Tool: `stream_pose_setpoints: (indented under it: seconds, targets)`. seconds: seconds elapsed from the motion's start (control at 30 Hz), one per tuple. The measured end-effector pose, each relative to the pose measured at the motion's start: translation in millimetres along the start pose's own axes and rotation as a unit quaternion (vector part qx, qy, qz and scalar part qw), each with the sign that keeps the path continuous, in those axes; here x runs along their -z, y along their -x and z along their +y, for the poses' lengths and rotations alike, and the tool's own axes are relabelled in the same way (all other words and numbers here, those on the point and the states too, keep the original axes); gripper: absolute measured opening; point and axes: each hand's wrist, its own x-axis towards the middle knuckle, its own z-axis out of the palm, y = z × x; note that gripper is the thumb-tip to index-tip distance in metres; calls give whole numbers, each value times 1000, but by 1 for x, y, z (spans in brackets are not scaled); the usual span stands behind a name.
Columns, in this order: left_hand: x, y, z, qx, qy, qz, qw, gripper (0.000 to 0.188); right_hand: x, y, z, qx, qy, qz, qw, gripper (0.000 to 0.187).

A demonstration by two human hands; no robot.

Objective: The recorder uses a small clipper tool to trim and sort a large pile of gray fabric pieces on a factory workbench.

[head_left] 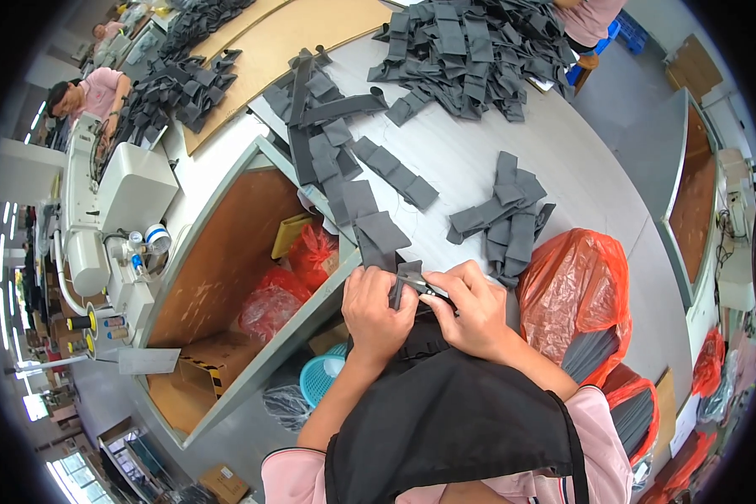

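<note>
1. Two bare forearms enter from the lower edge, ending in the left hand (376, 309) and the right hand (476, 312) — no gloves, rings or watch can be made out on either.
2. Short pink sleeves (601, 437) cover the upper arms only; the left sleeve ends in a narrow ribbed cuff with a thin dark line along its edge.
3. A black apron (449, 428) of matte fabric lies over the chest and lap — it bunches into soft folds near the wrists.
4. A narrow black apron strap (576, 454) runs over the pink cloth at the right shoulder.
5. The fingernails look short and unpainted, though they are small in this view.
</note>
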Motion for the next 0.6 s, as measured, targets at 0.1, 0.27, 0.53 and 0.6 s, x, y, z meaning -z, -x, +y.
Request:
stream_pose_setpoints:
  seconds: [0.1, 0.27, 0.53, 0.6]
  targets:
    - [-1, 0, 0, -20, -7, 0, 1000, 20, -2, -1, 2, 1, 6, 5, 1000, 32]
    - [0, 0, 3, -8, 0, -1, 1000, 20, -4, 1, 2, 20, 25, -4, 999, 28]
    - [2, 1, 3, 50, 68, -9, 996, 19, -3, 0, 1, -64, -68, 11, 996, 25]
    - [3, 1, 4, 83, 102, -21, 991, 16, -2, -1, 1, -122, -104, -19, 987, 25]
